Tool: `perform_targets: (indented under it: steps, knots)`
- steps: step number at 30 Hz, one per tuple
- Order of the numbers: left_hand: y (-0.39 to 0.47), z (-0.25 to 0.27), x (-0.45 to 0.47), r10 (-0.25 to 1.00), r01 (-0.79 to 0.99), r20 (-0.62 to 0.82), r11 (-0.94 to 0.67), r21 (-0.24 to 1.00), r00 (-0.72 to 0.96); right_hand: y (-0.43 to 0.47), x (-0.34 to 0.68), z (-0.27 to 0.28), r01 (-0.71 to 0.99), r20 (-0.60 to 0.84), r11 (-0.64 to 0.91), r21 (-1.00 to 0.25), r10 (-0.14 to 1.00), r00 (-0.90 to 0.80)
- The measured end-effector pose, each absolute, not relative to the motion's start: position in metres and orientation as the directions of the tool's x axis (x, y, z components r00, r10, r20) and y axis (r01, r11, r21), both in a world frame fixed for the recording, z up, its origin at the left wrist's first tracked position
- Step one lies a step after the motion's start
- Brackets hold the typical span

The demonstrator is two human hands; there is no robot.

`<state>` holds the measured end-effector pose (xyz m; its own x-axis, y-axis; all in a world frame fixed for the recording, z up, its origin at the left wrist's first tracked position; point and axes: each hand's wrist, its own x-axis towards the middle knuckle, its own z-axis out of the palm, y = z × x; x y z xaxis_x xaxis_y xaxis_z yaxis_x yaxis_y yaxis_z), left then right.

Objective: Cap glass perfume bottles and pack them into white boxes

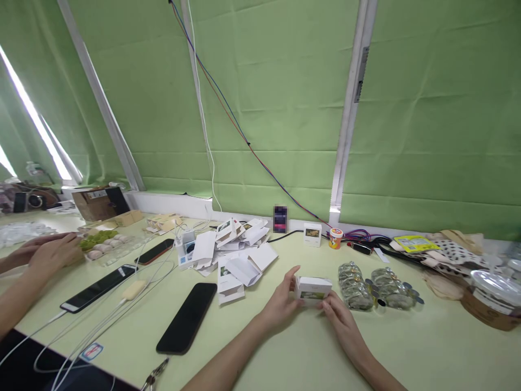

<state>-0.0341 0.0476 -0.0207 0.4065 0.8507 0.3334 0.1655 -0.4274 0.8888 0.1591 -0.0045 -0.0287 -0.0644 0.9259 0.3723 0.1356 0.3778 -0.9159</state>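
A small white cardboard box (pixel 313 289) with a green picture on its front is held just above the table. My left hand (pixel 281 300) grips its left end, thumb up by the top edge. At its lower right corner, the fingers of my right hand (pixel 341 319) close on the box. Just right of it lie two rows of clear, rounded pieces (pixel 355 288) with small round discs at their sides; I cannot make out what they are. A heap of flattened white boxes (pixel 240 258) lies to the left, behind my left hand. Farther back a similar white box (pixel 312 235) stands upright.
Left of me lie a black phone (pixel 187 319), two more phones, charging cables and a pale power adapter (pixel 133 290). Another person's hands (pixel 57 252) work at far left beside an egg-like tray (pixel 106 245). A lidded cup (pixel 494 298) stands right; an orange tub (pixel 335 239) is behind.
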Motion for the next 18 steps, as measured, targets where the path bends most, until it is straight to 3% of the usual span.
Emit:
perform_targets:
  steps: [6, 11, 18]
  knots:
    - [0.040, -0.010, -0.036, 0.789, 0.211, 0.354, -0.509, 0.834, 0.503, -0.003, 0.163, -0.039, -0.002, 0.269, 0.272, -0.962, 0.954, 0.135]
    - [0.041, -0.010, -0.034, 0.798, 0.112, 0.276, -0.391, 0.914, 0.535, -0.003, 0.165, -0.042, -0.130, 0.262, 0.289, -0.948, 0.946, 0.192]
    - [0.041, -0.010, -0.031, 0.768, -0.010, 0.254, -0.307, 0.952, 0.588, -0.006, 0.169, -0.044, 0.048, 0.461, 0.460, -0.887, 0.875, 0.150]
